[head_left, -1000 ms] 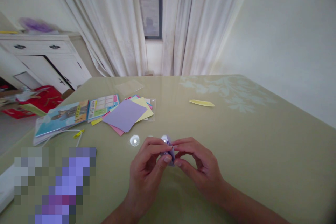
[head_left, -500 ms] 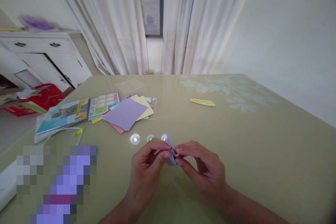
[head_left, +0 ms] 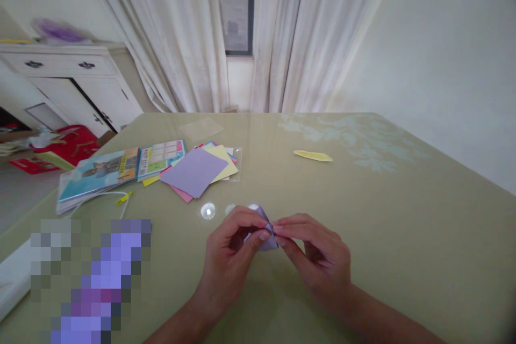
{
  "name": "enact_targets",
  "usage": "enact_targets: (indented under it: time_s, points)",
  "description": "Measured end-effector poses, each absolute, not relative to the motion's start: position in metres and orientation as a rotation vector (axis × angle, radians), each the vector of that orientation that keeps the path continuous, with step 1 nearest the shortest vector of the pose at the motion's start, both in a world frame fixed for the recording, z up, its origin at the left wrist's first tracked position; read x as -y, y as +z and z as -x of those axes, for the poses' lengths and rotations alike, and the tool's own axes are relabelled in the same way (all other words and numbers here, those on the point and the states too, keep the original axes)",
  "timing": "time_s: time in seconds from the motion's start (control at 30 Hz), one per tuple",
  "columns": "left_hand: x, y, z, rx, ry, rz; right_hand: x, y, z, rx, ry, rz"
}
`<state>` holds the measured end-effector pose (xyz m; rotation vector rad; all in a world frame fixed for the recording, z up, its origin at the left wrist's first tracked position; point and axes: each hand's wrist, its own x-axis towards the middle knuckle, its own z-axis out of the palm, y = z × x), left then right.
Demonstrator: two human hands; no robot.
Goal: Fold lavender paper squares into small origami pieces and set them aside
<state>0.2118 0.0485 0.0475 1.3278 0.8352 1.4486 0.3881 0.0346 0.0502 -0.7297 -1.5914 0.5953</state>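
A small folded piece of purple paper [head_left: 268, 243] is held between both hands above the near middle of the table. My left hand [head_left: 236, 250] pinches it from the left with thumb and forefinger, hiding part of it. From the right, my right hand [head_left: 316, 250] grips its edge with thumb and fingertips. Farther off to the right lies a folded strip of yellow paper [head_left: 313, 156]. Left of centre, a purple sheet [head_left: 195, 171] tops a fanned pile of coloured paper.
An open booklet [head_left: 99, 172] lies left of the paper pile, near a white cable [head_left: 126, 207] with a yellow tag. A clear plastic sleeve [head_left: 201, 128] is farther back. Small round clear discs [head_left: 208, 211] sit just beyond my hands. A blurred-out purple object [head_left: 110, 263] lies at lower left.
The purple paper has turned so that more of its lower face shows behind my left thumb. Both hands have shifted slightly; the view has moved a little too.
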Motion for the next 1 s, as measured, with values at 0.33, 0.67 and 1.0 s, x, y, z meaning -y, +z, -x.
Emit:
enact_targets:
  time_s: [0.33, 0.67, 1.0]
  points:
    - [-0.045, 0.047, -0.213, -0.936, 1.375, -1.425, -0.032, 0.049, -0.387, 1.463, 0.657, 0.81]
    - [-0.043, 0.043, -0.21, -1.025, 1.36, -1.711, -0.032, 0.052, -0.389, 1.416, 0.668, 0.876]
    - [-0.058, 0.039, -0.195, -0.928, 1.373, -2.318, -0.052, 0.052, -0.404, 1.236, 0.792, 1.001]
